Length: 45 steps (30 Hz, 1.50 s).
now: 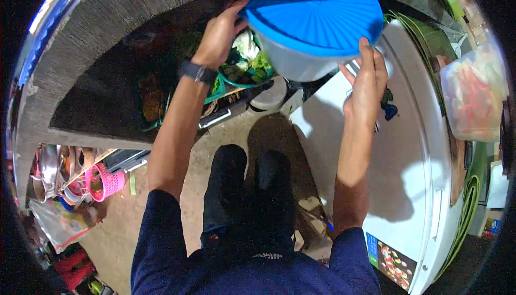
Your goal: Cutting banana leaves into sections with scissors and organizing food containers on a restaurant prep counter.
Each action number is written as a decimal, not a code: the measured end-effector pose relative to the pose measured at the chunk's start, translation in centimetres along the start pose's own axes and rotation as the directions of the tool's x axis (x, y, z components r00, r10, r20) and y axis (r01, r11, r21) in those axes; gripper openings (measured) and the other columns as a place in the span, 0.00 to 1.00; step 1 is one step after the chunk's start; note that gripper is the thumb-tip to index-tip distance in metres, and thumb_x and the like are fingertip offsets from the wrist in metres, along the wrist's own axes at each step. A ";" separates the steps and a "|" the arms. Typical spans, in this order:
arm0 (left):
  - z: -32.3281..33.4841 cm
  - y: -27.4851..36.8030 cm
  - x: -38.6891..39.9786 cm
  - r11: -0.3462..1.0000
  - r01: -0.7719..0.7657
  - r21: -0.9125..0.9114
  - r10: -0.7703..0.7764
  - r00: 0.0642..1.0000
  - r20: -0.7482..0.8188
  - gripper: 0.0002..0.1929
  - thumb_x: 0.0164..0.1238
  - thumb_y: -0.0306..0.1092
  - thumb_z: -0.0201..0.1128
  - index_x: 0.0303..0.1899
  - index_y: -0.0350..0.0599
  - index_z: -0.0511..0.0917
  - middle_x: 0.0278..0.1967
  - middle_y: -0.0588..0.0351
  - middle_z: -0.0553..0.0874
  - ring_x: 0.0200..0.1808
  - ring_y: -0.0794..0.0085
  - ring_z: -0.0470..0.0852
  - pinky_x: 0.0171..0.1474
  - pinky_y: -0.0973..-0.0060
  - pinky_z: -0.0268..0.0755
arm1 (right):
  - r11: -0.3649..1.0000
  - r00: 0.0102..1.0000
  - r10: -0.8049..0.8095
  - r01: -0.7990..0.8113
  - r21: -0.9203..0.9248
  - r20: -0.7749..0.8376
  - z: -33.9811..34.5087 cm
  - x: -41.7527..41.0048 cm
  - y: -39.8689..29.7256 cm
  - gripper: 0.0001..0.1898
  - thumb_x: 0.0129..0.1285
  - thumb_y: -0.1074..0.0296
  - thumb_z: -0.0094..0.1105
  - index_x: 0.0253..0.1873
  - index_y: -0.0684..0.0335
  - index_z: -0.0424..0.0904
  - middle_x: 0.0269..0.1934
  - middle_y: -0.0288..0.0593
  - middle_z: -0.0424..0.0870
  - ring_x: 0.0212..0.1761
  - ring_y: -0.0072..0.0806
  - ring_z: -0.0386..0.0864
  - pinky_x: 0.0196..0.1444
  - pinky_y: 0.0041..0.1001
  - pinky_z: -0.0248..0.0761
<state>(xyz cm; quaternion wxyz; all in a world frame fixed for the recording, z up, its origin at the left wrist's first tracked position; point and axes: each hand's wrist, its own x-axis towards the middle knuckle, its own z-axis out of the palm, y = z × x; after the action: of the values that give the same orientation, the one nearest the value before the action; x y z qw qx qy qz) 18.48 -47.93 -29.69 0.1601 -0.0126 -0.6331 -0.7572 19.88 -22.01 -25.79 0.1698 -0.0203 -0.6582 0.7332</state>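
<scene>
A large round translucent plastic container (290, 61) with a ribbed blue lid (322, 22) is held up between my hands, partly beneath the concrete slab's edge. My left hand (219, 35), with a dark wristband, grips the lid's left rim with its fingers toward the far side. On the near right rim lies the thumb of my right hand (365, 79), its other fingers against the container's side. The upper part of the lid is in shadow. Below the container's left side sits a green basket (244, 85) of leafy vegetables.
The concrete slab (133, 6) curves over a dark recess at left and front. A white refrigerator (387, 166) stands at right, with a clear tub (473, 93) beyond it. A round lidded container (269, 93) and a pink basket (105, 182) are low down.
</scene>
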 end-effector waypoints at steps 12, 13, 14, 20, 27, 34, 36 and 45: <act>2.9 -7.3 7.1 0.965 0.212 0.154 -0.240 0.952 0.189 0.32 0.72 0.51 0.55 0.71 0.44 0.62 0.69 0.51 0.67 0.70 0.62 0.64 0.72 0.66 0.54 | 0.911 0.948 0.316 -0.297 0.285 -0.024 13.2 11.3 14.5 0.28 0.71 0.58 0.54 0.70 0.65 0.62 0.68 0.44 0.67 0.64 0.35 0.70 0.65 0.38 0.65; 1.6 -7.9 7.6 0.973 0.136 0.189 -0.175 0.962 0.210 0.33 0.72 0.53 0.55 0.70 0.43 0.63 0.69 0.48 0.68 0.69 0.60 0.66 0.71 0.65 0.55 | 0.941 0.990 0.123 -0.138 0.310 0.069 15.4 11.9 15.9 0.27 0.72 0.61 0.50 0.72 0.64 0.60 0.70 0.43 0.65 0.67 0.36 0.67 0.69 0.37 0.60; 0.1 -6.9 7.3 0.932 0.174 0.317 -0.251 0.942 0.223 0.34 0.72 0.53 0.54 0.72 0.43 0.60 0.71 0.48 0.65 0.71 0.62 0.64 0.72 0.66 0.55 | 0.919 0.962 0.252 -0.273 0.284 0.108 17.5 10.3 15.1 0.25 0.73 0.67 0.43 0.73 0.61 0.59 0.69 0.42 0.66 0.69 0.34 0.64 0.69 0.36 0.59; 12.8 -1.5 -0.7 0.941 0.137 0.309 -0.242 0.912 0.333 0.33 0.72 0.52 0.57 0.71 0.43 0.64 0.67 0.49 0.71 0.65 0.60 0.72 0.67 0.66 0.64 | 0.957 0.955 0.290 -0.290 -0.018 0.064 4.1 11.3 16.2 0.32 0.69 0.55 0.55 0.73 0.60 0.59 0.68 0.44 0.68 0.67 0.35 0.66 0.66 0.32 0.62; 11.9 17.8 -22.3 0.606 0.795 -0.030 -0.761 0.590 0.271 0.21 0.75 0.37 0.57 0.64 0.39 0.72 0.55 0.54 0.81 0.54 0.72 0.80 0.58 0.71 0.71 | 0.686 0.663 0.719 -0.725 -0.061 0.209 -7.8 -13.5 -12.4 0.10 0.70 0.66 0.55 0.48 0.65 0.80 0.41 0.39 0.83 0.40 0.23 0.80 0.45 0.25 0.75; 3.9 30.8 -18.3 0.833 0.397 0.386 -0.131 0.819 -0.559 0.13 0.72 0.39 0.61 0.40 0.37 0.83 0.29 0.64 0.81 0.31 0.84 0.75 0.35 0.83 0.67 | 0.699 0.687 0.710 -0.661 -0.271 0.156 -16.0 -13.8 -25.6 0.09 0.72 0.67 0.53 0.50 0.65 0.78 0.34 0.41 0.82 0.28 0.22 0.80 0.30 0.21 0.77; 1.3 32.9 -15.7 0.834 0.343 0.432 0.007 0.777 -0.630 0.12 0.72 0.37 0.61 0.39 0.35 0.82 0.27 0.64 0.81 0.31 0.85 0.74 0.35 0.82 0.67 | 0.742 0.687 0.668 -0.592 -0.314 0.286 -11.7 -11.5 -25.9 0.09 0.72 0.68 0.53 0.49 0.65 0.78 0.35 0.40 0.82 0.28 0.21 0.80 0.30 0.21 0.77; -9.4 37.1 -14.6 0.470 0.482 0.740 0.599 0.441 -0.668 0.14 0.65 0.38 0.65 0.50 0.47 0.82 0.42 0.52 0.78 0.34 0.65 0.77 0.41 0.69 0.73 | 0.974 0.487 0.222 -0.069 -0.217 0.845 18.0 -7.5 -27.5 0.11 0.65 0.68 0.61 0.48 0.68 0.78 0.30 0.43 0.84 0.31 0.27 0.83 0.34 0.27 0.76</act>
<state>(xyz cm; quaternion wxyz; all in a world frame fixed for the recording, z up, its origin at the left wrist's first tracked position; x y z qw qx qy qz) 43.69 -59.15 0.65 0.4812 0.4451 -0.7317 -0.1868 28.47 -39.19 1.91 -0.2465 0.2800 -0.7047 0.6036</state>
